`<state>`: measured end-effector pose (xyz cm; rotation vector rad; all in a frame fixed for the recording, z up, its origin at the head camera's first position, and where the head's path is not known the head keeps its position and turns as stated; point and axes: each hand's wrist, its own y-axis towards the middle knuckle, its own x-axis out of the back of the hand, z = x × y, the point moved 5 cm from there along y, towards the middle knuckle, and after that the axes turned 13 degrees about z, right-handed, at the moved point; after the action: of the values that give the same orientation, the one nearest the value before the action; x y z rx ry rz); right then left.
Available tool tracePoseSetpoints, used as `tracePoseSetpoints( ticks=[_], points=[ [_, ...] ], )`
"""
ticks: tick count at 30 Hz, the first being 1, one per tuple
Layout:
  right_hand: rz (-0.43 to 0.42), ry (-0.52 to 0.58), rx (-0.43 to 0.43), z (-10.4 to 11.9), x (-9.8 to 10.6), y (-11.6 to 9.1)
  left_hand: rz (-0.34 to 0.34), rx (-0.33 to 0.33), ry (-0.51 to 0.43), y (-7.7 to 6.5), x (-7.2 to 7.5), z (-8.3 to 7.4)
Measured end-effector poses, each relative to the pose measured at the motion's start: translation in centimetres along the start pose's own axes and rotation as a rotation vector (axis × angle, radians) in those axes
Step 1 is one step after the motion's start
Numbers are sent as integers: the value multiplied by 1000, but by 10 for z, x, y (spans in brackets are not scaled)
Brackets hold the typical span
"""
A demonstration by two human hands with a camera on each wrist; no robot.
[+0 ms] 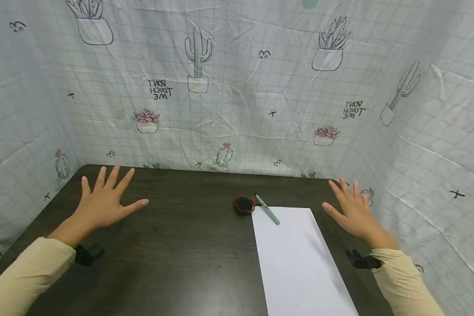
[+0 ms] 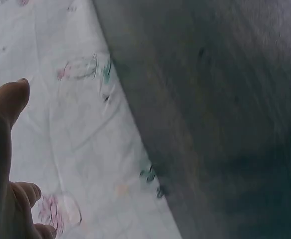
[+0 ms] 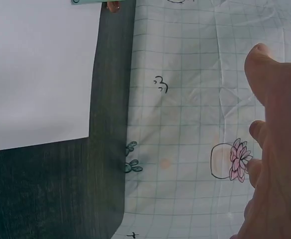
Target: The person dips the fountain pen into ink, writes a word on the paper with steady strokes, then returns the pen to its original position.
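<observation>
My left hand (image 1: 102, 202) is spread with straight fingers over the left of the dark table and holds nothing. On the other side, my right hand (image 1: 353, 213) hovers with fingers spread, just right of a white sheet of paper (image 1: 300, 259). A green pen (image 1: 267, 210) lies slantwise across the paper's far left corner, its dark tip off the sheet. Beside that tip sits a small dark thing with a red rim (image 1: 244, 204), perhaps an ink pot; its kind is unclear. In the right wrist view, the paper (image 3: 41, 74) and an end of the pen (image 3: 88, 1) show.
The dark wooden table (image 1: 174, 245) ends at a white curtain (image 1: 237, 109) printed with cacti and grid lines, which hangs behind it and along both sides. Black bands (image 1: 88, 254) are strapped at both wrists, by the cream sleeves (image 1: 31, 272).
</observation>
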<state>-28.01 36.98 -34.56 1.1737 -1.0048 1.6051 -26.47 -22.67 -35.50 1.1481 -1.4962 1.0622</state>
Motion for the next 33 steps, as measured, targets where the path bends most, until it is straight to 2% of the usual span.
tracePoseSetpoints(
  ticks=[3, 7, 14, 19, 22, 27, 33],
  points=[
    [14, 1, -2, 1, -2, 2, 8, -36, -11, 3, -10, -12],
    [38, 17, 22, 4, -6, 8, 45, -98, -21, 12, -28, -37],
    [52, 71, 57, 11, -22, 31, 89, -241, -14, 26, -63, -101],
    [62, 120, 85, 20, -30, 44, 138, -348, 22, 26, -82, -151],
    [57, 152, 121, 26, -35, 52, 176, -393, 38, 25, -93, -176],
    [83, 244, 172, 34, -48, 63, 212, -468, 45, 21, -108, -208],
    [144, 334, 183, 37, -59, 72, 238, -561, 72, 15, -126, -241]
  ],
)
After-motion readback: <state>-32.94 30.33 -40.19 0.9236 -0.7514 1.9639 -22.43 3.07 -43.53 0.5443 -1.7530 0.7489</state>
